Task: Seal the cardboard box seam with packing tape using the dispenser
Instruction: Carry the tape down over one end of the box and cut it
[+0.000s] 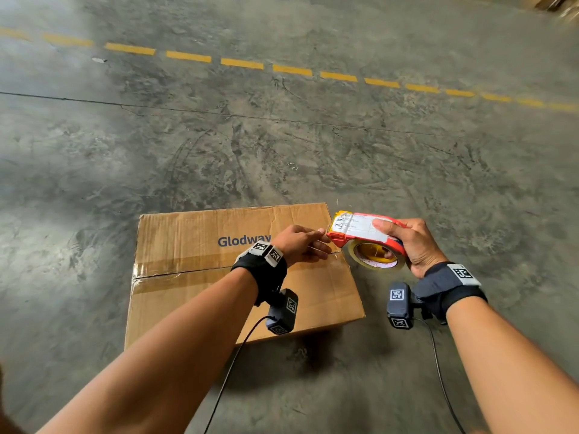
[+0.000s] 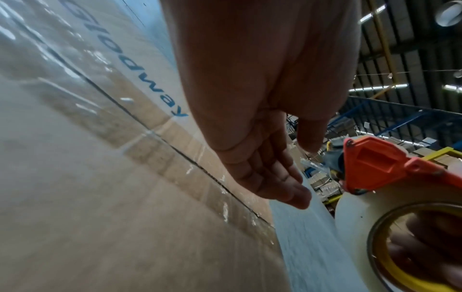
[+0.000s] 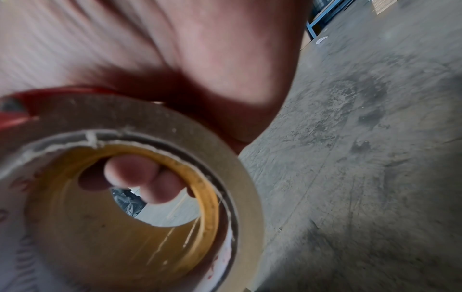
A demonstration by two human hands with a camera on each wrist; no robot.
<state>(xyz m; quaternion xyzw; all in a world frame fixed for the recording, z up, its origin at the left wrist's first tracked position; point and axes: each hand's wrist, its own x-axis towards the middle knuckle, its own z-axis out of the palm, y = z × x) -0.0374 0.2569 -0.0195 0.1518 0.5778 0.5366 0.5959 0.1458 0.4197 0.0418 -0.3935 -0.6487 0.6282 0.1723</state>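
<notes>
Concrete floor [image 1: 282, 136] carries the cardboard box [image 1: 194, 245], seam [image 1: 175, 272] taped up to the slack-fingered left hand [image 1: 300, 244], last stretch unsealed beside the right hand [image 1: 413, 242] gripping the tape dispenser [image 1: 360, 230].

A warehouse or factory floor. A wide, worn concrete floor [image 1: 282, 136] fills the scene, scuffed with curved tyre marks and crossed by a thin joint line. A dashed yellow line [image 1: 241, 63] painted on it runs across beyond a closed cardboard box [image 1: 188, 245] that sits directly on the floor. Looking up past the box, the left wrist view shows a high corrugated metal roof [image 2: 412, 59] with long strip lights, blue steel racking [image 2: 390, 118] beneath it, and stacks of cartons [image 2: 322, 183] below the racking.
</notes>
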